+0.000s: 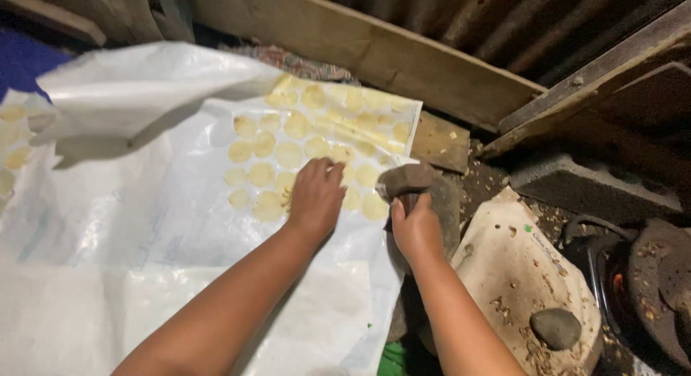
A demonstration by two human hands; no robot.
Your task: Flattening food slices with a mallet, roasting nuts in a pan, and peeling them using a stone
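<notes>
Left hand (315, 196) lies flat, fingers spread, on thin pale-yellow dough discs (288, 154) (soft, tearable; lift by edges); right hand (414, 228) clamps a heavy grey-brown stone (407, 179).

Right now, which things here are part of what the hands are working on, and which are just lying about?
In use:
left hand on the yellow discs
white plastic sheet under them
right hand gripping a stone

Lying about:
round stone on stained sack
wooden plank
concrete block
</notes>
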